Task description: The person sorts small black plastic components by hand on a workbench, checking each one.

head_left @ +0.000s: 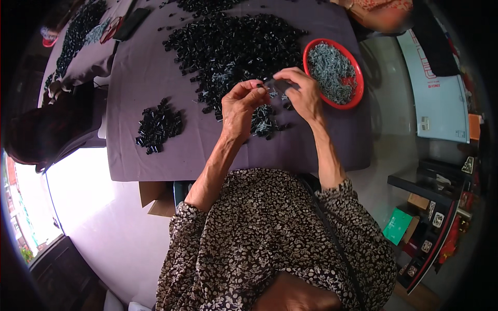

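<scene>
My left hand (238, 106) is raised over the purple cloth with thumb and fingertips pinched on a small black plastic piece (260, 85). Just to its right, my right hand (303, 93) is curled, its fingertips close to the left ones. Something dark and blurred lies at those right fingertips; I cannot make out what it is. Beneath and beyond both hands spreads a large heap of small black plastic pieces (238, 44). Some grey screw-like pins (264, 126) lie among the black pieces below my hands.
A red oval basin (361, 85) full of grey pins stands right of my hands. A smaller pile of black pieces (159, 126) lies to the left on the tablecloth (140, 72). Another person's arm (376, 18) shows at the far right. A large white box (441, 109) stands beyond the table.
</scene>
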The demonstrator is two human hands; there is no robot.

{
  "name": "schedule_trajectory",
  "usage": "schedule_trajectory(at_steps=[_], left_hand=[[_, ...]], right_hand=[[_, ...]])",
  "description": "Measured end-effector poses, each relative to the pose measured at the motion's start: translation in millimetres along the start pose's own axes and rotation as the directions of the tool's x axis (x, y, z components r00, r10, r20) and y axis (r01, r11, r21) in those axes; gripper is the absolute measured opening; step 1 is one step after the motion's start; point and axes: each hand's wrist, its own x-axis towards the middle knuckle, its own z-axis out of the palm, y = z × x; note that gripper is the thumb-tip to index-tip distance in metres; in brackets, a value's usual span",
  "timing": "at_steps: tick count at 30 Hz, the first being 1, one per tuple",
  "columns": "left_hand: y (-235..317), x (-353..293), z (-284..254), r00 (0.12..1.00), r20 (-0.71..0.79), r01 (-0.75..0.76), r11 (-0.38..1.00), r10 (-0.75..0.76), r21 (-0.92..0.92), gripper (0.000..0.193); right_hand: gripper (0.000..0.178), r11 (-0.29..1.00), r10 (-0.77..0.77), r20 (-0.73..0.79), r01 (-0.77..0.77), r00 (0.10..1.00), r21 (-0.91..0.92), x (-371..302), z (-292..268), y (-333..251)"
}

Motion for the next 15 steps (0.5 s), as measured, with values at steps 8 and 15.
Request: schedule_trajectory(at_steps=[8,15], left_hand=[[8.3,-10.4,8.2,0.998,0.03,-0.061,0.998,0.062,-0.033,0.015],[15.2,-19.2,11.1,0.988,0.062,-0.152,0.977,0.144,0.147,0.016]], right_hand=[[0.023,0.977,-0.211,-0.008,0.211,0.978,0.012,-2.5,0.1,-30.0],[0.021,0.971,-0.186,0.03,0.179,0.982,0.158,2.8,-7.5,-40.0]])
